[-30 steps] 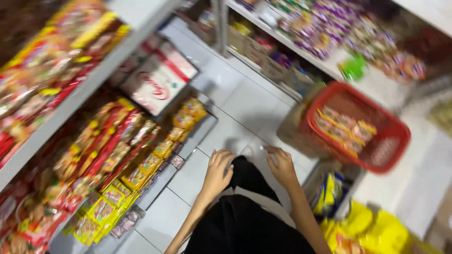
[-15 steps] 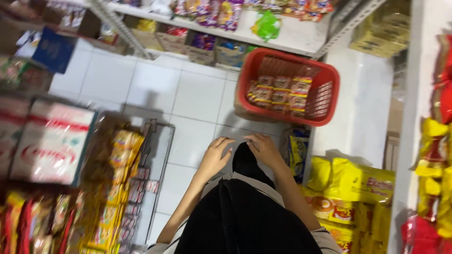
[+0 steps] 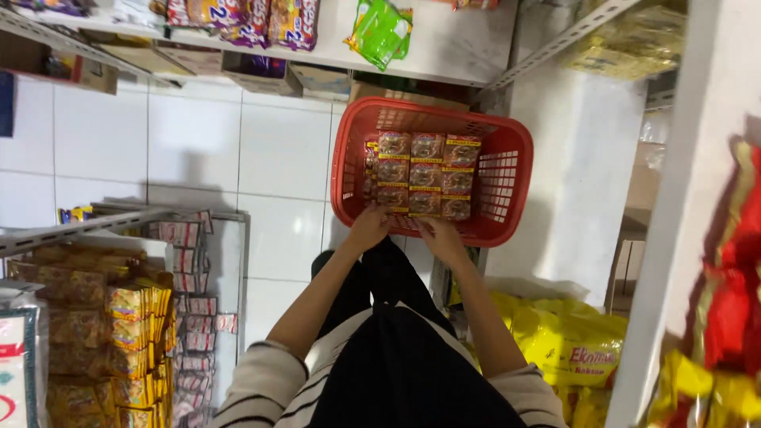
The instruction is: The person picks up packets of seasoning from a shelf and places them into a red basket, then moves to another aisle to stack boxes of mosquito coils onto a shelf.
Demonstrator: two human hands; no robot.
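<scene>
A red plastic basket [image 3: 507, 170] stands on the white tiled floor [image 3: 198, 150], close under the far shelf [image 3: 444, 47], filled with rows of red and yellow snack packets [image 3: 424, 174]. Both hands are at its near rim: the left hand [image 3: 369, 229] and the right hand [image 3: 441, 238] curl there, though whether the fingers grip cannot be told.
</scene>
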